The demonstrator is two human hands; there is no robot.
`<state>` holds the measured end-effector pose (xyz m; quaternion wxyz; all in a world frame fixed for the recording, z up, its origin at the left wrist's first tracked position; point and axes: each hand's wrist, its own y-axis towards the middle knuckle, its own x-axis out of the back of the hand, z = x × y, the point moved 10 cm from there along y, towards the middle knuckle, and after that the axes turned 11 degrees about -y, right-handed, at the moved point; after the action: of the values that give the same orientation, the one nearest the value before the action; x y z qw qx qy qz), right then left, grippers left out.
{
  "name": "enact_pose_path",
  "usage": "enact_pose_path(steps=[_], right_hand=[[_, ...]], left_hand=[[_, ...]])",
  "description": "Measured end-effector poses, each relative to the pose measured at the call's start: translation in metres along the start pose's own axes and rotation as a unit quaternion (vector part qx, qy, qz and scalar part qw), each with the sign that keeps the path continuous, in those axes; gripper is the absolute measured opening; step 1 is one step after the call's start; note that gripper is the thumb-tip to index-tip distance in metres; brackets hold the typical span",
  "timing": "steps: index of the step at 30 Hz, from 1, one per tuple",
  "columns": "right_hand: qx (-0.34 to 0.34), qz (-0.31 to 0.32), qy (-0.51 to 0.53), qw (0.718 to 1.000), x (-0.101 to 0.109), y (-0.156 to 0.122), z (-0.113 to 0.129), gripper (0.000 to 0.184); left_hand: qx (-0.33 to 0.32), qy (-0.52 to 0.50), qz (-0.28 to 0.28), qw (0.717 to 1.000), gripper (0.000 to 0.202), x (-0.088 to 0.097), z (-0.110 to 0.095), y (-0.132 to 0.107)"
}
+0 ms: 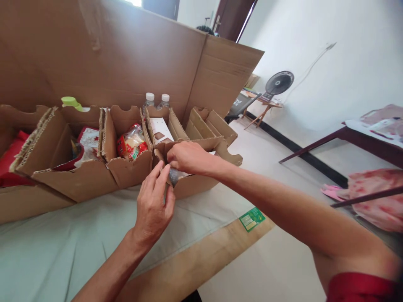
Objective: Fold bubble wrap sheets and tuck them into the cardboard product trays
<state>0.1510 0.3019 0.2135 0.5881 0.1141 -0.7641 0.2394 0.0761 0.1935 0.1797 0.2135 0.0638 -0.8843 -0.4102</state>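
My left hand (pixel 154 200) is at the near left corner of the rightmost cardboard compartment box (pixel 201 181). Its fingers are stretched forward, thumb apart, with the fingertips against the cardboard edge. Just above it, my right hand (pixel 188 156) reaches in over the box wall with its fingers curled together; what they grip is hidden. A clear, greyish plastic item (pixel 174 177) shows between both hands, at the gap in the box corner. I cannot make out its kind.
Cardboard compartments stand in a row, holding a red package (pixel 12 159), a red-and-white bag (pixel 90 138) and a clear snack bag (pixel 134 142). Two white-capped bottles (pixel 150 98) stand behind. A green card (pixel 252 219) lies on the table edge. Beyond are a fan (pixel 279 83) and a side table (pixel 362 138).
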Motion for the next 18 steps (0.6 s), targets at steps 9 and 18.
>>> enact_pose_path(steps=[9, 18], right_hand=[[0.014, -0.035, 0.073, 0.997, -0.005, -0.004, -0.002, 0.018], [-0.274, -0.545, 0.298, 0.734, -0.042, -0.23, -0.141, 0.015]], left_hand=[[0.074, -0.072, -0.009, 0.995, 0.082, -0.013, 0.008, -0.017], [0.222, -0.064, 0.047, 0.972, 0.071, -0.022, 0.043, -0.06]])
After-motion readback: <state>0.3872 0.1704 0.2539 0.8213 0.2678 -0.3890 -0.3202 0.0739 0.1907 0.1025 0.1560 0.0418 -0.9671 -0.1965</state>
